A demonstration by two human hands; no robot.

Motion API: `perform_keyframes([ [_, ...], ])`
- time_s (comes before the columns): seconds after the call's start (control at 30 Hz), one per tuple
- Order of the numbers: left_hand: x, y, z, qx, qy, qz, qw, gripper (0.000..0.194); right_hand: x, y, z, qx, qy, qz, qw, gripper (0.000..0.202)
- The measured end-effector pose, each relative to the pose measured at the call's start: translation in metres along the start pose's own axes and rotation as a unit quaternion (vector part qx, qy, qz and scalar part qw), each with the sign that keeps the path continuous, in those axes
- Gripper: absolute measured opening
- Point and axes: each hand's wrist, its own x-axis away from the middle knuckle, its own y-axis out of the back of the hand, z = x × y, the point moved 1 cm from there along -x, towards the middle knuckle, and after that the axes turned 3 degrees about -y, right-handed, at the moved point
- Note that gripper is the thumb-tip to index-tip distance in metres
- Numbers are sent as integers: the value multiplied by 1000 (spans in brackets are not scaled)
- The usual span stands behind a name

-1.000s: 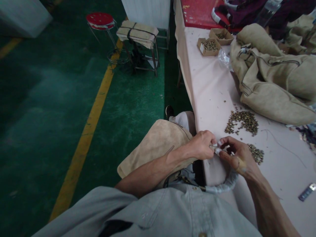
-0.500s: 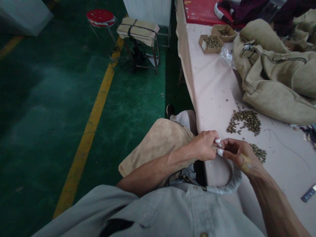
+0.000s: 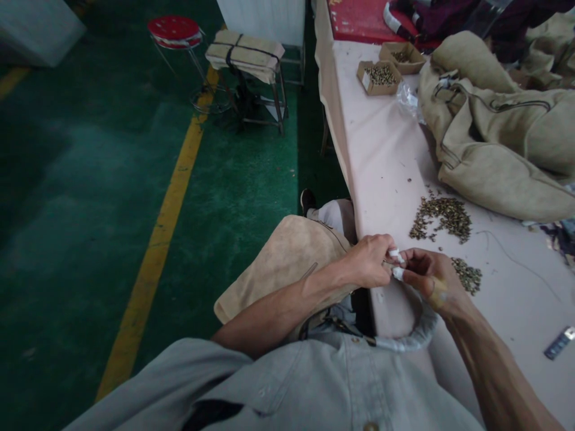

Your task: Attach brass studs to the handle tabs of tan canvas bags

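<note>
At the edge of the covered table (image 3: 377,149), the tan bag (image 3: 287,257) is being gripped by the closed left hand (image 3: 372,260), while its strap end is being met by the pinched right fingertips (image 3: 401,270).

left forearm (image 3: 278,305) part-hiding tan cloth (image 3: 283,257), maroon cloth (image 3: 442,23) cropped

Gap between boxes (image 3: 381,91) and pile (image 3: 451,216), cloth (image 3: 498,170) alongside

Grey-green buttoned shirt (image 3: 323,383) (chest pocket), white-wrapped fingertips (image 3: 398,273), dark shoe (image 3: 308,201).
</note>
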Motion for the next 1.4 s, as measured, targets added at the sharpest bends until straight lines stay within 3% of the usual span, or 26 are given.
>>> perform_keyframes([
  [0.27, 2, 8, 9, 92, -25, -6, 995, 22, 8, 2, 12, -34, 22, 45, 998, 39],
  [0.5, 4, 13, 9, 50, -50, 58, 996, 17, 27, -2, 21, -44, 24, 5, 999, 38],
  [0.7, 5, 30, 15, 215, -12, 13, 976, 35, 50, 5, 23, -1, 47, -14, 999, 55],
  [0.8, 10, 49, 18, 318, -27, 0, 948, 44, 59, -4, 17, -64, 21, 42, 997, 53],
  [0.9, 20, 69, 21, 346, -16, -56, 936, 44, 59, -22, 12, -169, 14, 96, 981, 44],
  [0.97, 32, 79, 21, 295, -16, -134, 946, 38, 55, -31, 13, -230, 23, 71, 970, 43],
  [1.07, 66, 85, 16, 99, -52, -291, 950, 30, 43, -37, 23, -235, 53, 33, 970, 42],
  [1.13, 96, 80, 13, -32, -95, -337, 936, 33, 33, -39, 35, -201, 71, 45, 976, 38],
  [1.2, 126, 68, 13, -106, -112, -271, 950, 37, 21, -41, 47, -173, 85, 62, 979, 33],
  [1.3, 159, 49, 22, -199, -37, -72, 977, 56, 1, -47, 68, -147, 117, 83, 979, 30],
  [1.4, 175, 43, 33, -293, 48, 56, 953, 55, -20, -59, 93, -114, 148, 106, 977, 30],
])
